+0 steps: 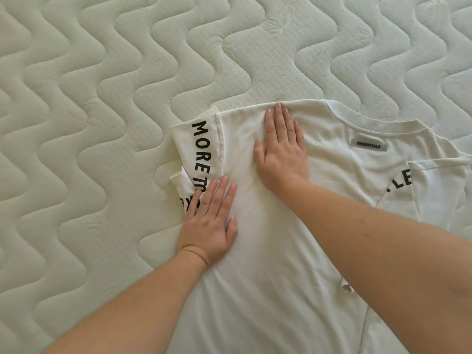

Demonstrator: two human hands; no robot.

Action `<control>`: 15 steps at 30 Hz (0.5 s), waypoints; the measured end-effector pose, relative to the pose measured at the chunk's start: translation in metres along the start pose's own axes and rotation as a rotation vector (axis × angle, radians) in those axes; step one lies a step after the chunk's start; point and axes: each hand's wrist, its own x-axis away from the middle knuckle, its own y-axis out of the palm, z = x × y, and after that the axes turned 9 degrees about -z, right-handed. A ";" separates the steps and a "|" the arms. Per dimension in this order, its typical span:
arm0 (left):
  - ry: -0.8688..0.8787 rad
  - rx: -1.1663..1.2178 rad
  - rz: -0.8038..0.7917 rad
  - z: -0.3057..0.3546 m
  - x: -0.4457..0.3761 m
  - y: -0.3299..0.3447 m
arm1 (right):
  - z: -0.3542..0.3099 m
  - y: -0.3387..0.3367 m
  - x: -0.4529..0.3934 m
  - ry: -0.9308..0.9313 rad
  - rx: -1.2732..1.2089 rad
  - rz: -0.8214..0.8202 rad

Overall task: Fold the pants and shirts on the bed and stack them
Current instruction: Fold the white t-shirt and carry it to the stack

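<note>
A white T-shirt [268, 251] with black lettering lies flat on the bed, collar and grey neck label [371, 144] toward the far right. Its left side is folded over, with the lettered sleeve [201, 149] sticking out at the left edge. My left hand [209, 223] lies flat, fingers apart, on the folded left edge near the sleeve. My right hand [281, 152] presses flat on the shoulder area farther up, fingertips at the top fold. Neither hand grips the cloth. The right sleeve [434, 190] lies folded at the right edge.
The quilted cream mattress [102, 123] with wavy stitching fills the left and far parts of the view. No other garments show in the frame.
</note>
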 end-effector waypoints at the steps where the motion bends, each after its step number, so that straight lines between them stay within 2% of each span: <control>1: -0.002 0.001 -0.005 0.000 0.000 -0.001 | 0.000 0.000 0.000 0.003 -0.001 -0.003; 6: 0.011 0.051 0.007 0.007 0.001 -0.026 | 0.001 0.003 -0.001 0.009 0.006 -0.001; 9: 0.043 0.230 0.194 -0.003 -0.018 -0.058 | 0.001 0.005 -0.001 0.012 0.009 0.022; 11: -0.024 0.320 0.273 -0.021 -0.047 -0.083 | 0.002 0.006 -0.002 0.012 -0.001 0.037; 13: -0.148 0.364 0.190 -0.043 -0.085 -0.104 | 0.002 0.008 -0.002 0.014 -0.006 0.037; 15: -0.201 0.387 -0.077 -0.064 -0.125 -0.118 | 0.002 0.008 -0.002 0.018 -0.004 0.037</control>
